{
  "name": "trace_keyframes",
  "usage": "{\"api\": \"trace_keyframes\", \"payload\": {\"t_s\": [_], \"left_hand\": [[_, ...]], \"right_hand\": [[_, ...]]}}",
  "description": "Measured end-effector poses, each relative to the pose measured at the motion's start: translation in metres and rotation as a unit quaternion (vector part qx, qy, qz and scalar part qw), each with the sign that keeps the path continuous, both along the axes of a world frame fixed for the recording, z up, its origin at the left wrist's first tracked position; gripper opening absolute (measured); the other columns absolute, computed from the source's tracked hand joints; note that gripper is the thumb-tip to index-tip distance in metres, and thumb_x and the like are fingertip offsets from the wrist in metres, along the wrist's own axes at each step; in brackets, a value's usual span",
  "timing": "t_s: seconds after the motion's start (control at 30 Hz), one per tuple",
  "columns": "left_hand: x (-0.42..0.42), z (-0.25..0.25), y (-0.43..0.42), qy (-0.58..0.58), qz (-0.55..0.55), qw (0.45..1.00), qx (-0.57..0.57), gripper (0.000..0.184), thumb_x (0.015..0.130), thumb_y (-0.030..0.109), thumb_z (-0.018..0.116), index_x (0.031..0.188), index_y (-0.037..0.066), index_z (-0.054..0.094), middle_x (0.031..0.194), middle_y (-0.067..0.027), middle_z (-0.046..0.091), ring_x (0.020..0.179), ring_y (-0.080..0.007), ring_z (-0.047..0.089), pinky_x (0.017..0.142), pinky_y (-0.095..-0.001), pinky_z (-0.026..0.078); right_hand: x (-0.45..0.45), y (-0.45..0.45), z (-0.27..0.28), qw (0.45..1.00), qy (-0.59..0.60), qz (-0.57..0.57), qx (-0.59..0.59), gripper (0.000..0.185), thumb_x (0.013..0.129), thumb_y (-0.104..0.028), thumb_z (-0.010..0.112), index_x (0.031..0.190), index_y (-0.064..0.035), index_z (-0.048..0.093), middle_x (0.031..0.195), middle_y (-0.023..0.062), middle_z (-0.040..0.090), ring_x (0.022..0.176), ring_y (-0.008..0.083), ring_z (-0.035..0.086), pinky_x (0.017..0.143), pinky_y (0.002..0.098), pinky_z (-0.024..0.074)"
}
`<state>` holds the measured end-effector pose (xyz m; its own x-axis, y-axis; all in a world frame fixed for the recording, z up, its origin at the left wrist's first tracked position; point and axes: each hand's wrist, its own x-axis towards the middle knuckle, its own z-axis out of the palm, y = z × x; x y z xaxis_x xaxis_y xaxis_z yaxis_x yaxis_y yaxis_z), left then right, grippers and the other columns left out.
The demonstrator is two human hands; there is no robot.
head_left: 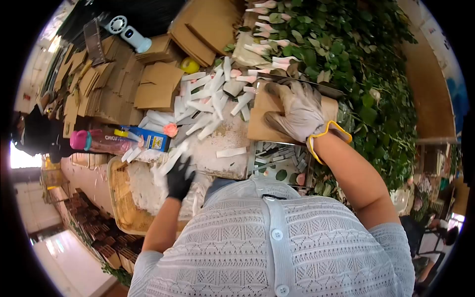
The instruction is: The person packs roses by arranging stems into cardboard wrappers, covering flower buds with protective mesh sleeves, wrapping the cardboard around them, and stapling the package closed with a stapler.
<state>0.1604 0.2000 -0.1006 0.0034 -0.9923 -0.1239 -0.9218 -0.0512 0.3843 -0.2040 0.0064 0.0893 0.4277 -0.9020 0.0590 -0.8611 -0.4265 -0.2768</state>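
My left hand [180,179], in a black glove, is over the front of the work surface, blurred by motion. A white tapered foam sleeve [170,161] appears to be held at its fingers. My right hand [299,111] wears a grey work glove with a yellow-edged cuff. Its fingers are spread flat on a brown cardboard piece [261,116] lying by a metal-edged frame. Many loose white sleeves [213,99] are heaped between my hands. A peach rose [170,129] lies near a blue box [151,140].
Leafy rose stems [356,74] are piled on the right, with sleeved pink buds [267,32] alongside. Flattened cardboard [158,84] is stacked at the back left. A pink bottle [106,142], a yellow tray [118,198], a handheld fan [129,34] and a bin of grey-green pieces [279,158] surround the workspace.
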Motion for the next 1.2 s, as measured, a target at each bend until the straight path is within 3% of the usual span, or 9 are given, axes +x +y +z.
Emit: {"api": "trace_keyframes", "payload": {"t_s": [0.23,0.37,0.5,0.63,0.7,0.77,0.9,0.97,1.2], "left_hand": [[0.005,0.079,-0.028,-0.178,0.158,0.954,0.182,0.022,0.080,0.028,0.070,0.085,0.006,0.065,0.088,-0.0197,0.065,0.086,-0.0301,0.063,0.074,-0.0430,0.049],[-0.031,0.047,-0.140,-0.209,-0.060,0.958,-0.185,0.043,0.070,0.033,0.078,0.093,0.001,0.060,0.098,-0.0183,0.063,0.085,-0.0331,0.061,0.076,-0.0431,0.049],[0.004,0.033,-0.211,-0.201,-0.128,0.961,0.139,0.059,0.068,0.047,0.078,0.099,0.000,0.061,0.099,-0.0217,0.063,0.092,-0.0368,0.062,0.082,-0.0436,0.050],[0.014,0.069,-0.228,0.111,-0.064,0.982,0.140,0.047,0.077,0.045,0.071,0.097,0.002,0.065,0.099,-0.0165,0.067,0.087,-0.0336,0.065,0.080,-0.0386,0.051],[0.008,0.069,-0.223,0.608,0.067,0.743,0.274,0.041,0.092,0.041,0.054,0.113,0.005,0.059,0.097,-0.0085,0.064,0.088,-0.0258,0.064,0.079,-0.0361,0.052],[-0.023,0.105,-0.212,0.763,0.166,0.517,0.349,0.043,0.096,0.037,0.049,0.124,0.004,0.051,0.104,-0.0104,0.061,0.093,-0.0241,0.062,0.080,-0.0363,0.053],[-0.053,0.125,-0.200,0.546,-0.081,0.668,0.499,0.079,0.080,0.007,0.066,0.146,0.008,0.024,0.127,-0.0137,0.048,0.116,-0.0256,0.052,0.099,-0.0393,0.045],[-0.068,0.133,-0.185,0.467,-0.285,0.778,0.309,0.091,0.075,0.006,0.066,0.150,0.009,0.016,0.143,-0.0139,0.037,0.131,-0.0292,0.039,0.108,-0.0414,0.034],[-0.072,0.116,-0.211,0.383,-0.362,0.806,0.270,0.093,0.065,0.000,0.061,0.150,0.011,0.024,0.138,-0.0186,0.042,0.129,-0.0313,0.043,0.106,-0.0365,0.035]], "right_hand": [[0.001,0.000,0.002,1.000,-0.027,-0.005,0.009,0.061,0.075,-0.037,0.070,0.129,-0.0160,0.053,0.120,0.0176,0.051,0.111,0.0379,0.051,0.094,0.0458,0.0422],[0.007,0.003,0.007,0.999,-0.008,-0.035,0.023,0.061,0.074,-0.036,0.069,0.129,-0.0173,0.053,0.126,0.0172,0.048,0.116,0.0381,0.047,0.098,0.0460,0.0393],[0.009,0.005,0.014,0.997,-0.002,-0.050,0.050,0.062,0.073,-0.040,0.068,0.130,-0.0194,0.053,0.130,0.0144,0.047,0.122,0.0369,0.043,0.105,0.0489,0.0291],[0.006,-0.001,0.009,0.998,0.021,-0.050,0.024,0.064,0.072,-0.039,0.070,0.130,-0.0195,0.053,0.130,0.0129,0.047,0.121,0.0358,0.044,0.103,0.0490,0.0335],[0.011,0.004,0.011,0.988,-0.059,-0.078,0.122,0.064,0.071,-0.038,0.072,0.130,-0.0201,0.053,0.128,0.0131,0.048,0.119,0.0351,0.046,0.099,0.0473,0.0373],[0.009,0.002,0.013,0.996,-0.013,-0.063,0.069,0.062,0.072,-0.038,0.072,0.128,-0.0210,0.054,0.125,0.0130,0.049,0.115,0.0351,0.048,0.098,0.0458,0.0386],[0.011,0.003,0.008,0.992,-0.003,-0.086,0.093,0.059,0.073,-0.042,0.072,0.126,-0.0215,0.055,0.122,0.0124,0.050,0.113,0.0350,0.049,0.098,0.0457,0.0388],[0.009,0.001,0.005,0.997,0.042,-0.055,0.032,0.066,0.073,-0.045,0.074,0.131,-0.0217,0.053,0.126,0.0122,0.049,0.114,0.0336,0.052,0.097,0.0417,0.0426],[0.010,0.000,0.007,0.990,0.017,-0.092,0.105,0.065,0.071,-0.046,0.074,0.128,-0.0204,0.055,0.126,0.0107,0.050,0.116,0.0323,0.050,0.099,0.0412,0.0406]]}}
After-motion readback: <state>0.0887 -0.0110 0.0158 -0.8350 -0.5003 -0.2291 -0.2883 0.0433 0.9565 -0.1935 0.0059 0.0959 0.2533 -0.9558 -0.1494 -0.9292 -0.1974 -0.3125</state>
